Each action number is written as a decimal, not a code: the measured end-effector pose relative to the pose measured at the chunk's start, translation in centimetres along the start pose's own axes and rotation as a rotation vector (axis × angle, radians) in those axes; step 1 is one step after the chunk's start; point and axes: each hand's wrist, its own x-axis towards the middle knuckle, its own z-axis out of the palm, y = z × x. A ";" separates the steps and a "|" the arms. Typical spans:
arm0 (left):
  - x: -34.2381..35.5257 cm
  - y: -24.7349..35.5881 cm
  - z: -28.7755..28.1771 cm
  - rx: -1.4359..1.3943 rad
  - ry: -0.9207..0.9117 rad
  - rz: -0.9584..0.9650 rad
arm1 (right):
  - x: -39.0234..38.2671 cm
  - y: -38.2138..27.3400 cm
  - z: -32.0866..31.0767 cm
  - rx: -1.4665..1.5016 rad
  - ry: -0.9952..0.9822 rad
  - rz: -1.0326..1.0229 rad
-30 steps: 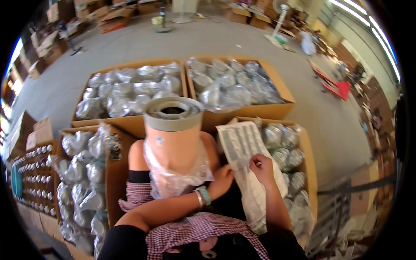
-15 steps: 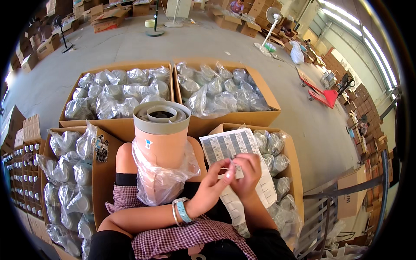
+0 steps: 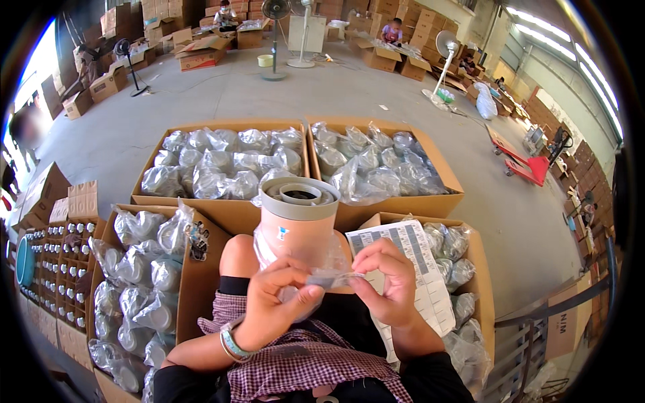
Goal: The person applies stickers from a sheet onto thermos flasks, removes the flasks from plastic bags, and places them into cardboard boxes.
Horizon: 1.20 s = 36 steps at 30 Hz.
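A peach-coloured cylindrical container (image 3: 295, 232) with a grey rim and nested rings at its top stands between my knees. A clear plastic bag (image 3: 334, 257) hangs loosely around its lower part. In front of it my left hand (image 3: 279, 295) is closed, pinching a crumpled part of clear plastic. Close beside it my right hand (image 3: 388, 282) pinches a small, thin, pale piece at the fingertips, whose kind I cannot make out. A sheet of dark-printed labels (image 3: 403, 245), with blank backing below, lies on the right-hand carton, behind and beside my right hand.
Cartons of plastic-wrapped items stand at the far left (image 3: 222, 196), far right (image 3: 430, 201), near left (image 3: 196, 289) and near right (image 3: 480, 302). A divided carton (image 3: 60, 258) is at the left edge. Metal rails (image 3: 537, 309), a red pallet jack (image 3: 531, 169), fans and people are farther off.
My hands were together over the label sheet; they have drawn apart, the left moving back toward the container and now pinching clear plastic. The whole view has shifted, showing more of the far room.
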 end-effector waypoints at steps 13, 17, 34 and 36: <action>5.0 -6.5 -7.1 0.109 0.284 -0.052 | 4.9 4.0 7.9 -0.366 0.097 -0.089; 5.2 -7.0 -6.5 0.219 0.290 -0.054 | 4.9 4.4 7.6 -0.397 0.086 -0.083; 6.1 -6.5 -5.4 0.489 0.360 0.033 | 5.6 5.7 7.5 -0.455 0.075 -0.067; 6.2 -6.5 -5.4 0.493 0.357 0.035 | 5.6 5.8 7.5 -0.462 0.073 -0.068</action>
